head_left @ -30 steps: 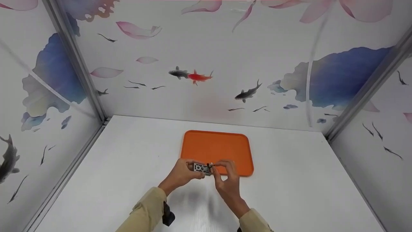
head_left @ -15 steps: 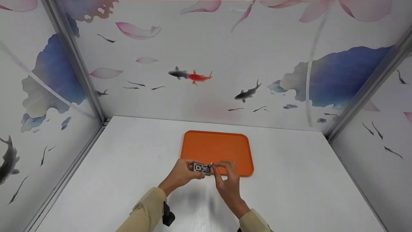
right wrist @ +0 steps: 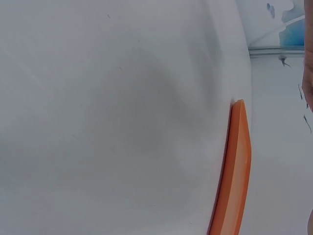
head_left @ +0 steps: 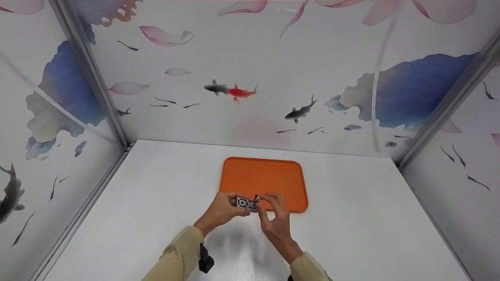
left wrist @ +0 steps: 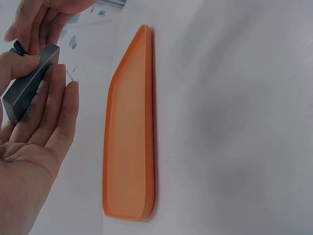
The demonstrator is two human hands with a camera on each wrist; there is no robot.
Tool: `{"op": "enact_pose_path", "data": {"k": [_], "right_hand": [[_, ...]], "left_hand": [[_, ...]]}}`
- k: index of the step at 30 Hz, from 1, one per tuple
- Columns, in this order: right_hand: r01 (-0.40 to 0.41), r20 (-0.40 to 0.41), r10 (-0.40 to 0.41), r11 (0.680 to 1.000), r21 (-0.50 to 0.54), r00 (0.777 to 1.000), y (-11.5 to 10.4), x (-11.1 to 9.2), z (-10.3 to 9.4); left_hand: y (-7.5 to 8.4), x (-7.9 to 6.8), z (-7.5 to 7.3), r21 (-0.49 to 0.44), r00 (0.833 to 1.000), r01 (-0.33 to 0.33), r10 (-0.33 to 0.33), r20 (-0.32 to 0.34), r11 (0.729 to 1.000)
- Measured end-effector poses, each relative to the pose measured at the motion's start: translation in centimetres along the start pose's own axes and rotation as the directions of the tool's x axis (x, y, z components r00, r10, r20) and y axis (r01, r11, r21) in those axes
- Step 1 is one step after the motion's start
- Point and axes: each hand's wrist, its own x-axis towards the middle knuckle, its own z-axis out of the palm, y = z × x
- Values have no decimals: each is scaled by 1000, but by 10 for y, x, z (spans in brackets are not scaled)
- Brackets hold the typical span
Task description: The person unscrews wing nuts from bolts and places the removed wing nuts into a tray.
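Note:
Over the near part of an orange tray, my left hand [head_left: 223, 210] grips a small grey rectangular block [head_left: 245, 203] between thumb and fingers. Its upward face has round and framed hollows; in the left wrist view the block [left wrist: 30, 87] shows smooth dark grey sides. My right hand [head_left: 278, 222] pinches a tiny black piece [head_left: 256, 198] with a pale spot at the block's right end. Whether that piece is joined to the block I cannot tell. Only slivers of the right hand [right wrist: 308, 63] enter the right wrist view.
The orange tray [head_left: 261, 173] lies on a white table [head_left: 164, 171], below and beyond the hands. White panels [head_left: 250, 125] with fish and petal prints stand at the back and both sides. A black device [head_left: 205, 258] sits at the left cuff.
The tiny black piece now sticks up higher above the right fingertips, and its angle has altered. Both hands stay almost in place, with the block still in the left one.

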Motion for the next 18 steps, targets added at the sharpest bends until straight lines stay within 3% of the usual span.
{"op": "enact_pose_path", "data": {"k": [18], "right_hand": [[-2, -2, 2, 1000, 30, 1000, -1, 4, 0]], "left_hand": [[-1, 1, 0, -21, 1000, -18, 18, 15, 1000]]}}
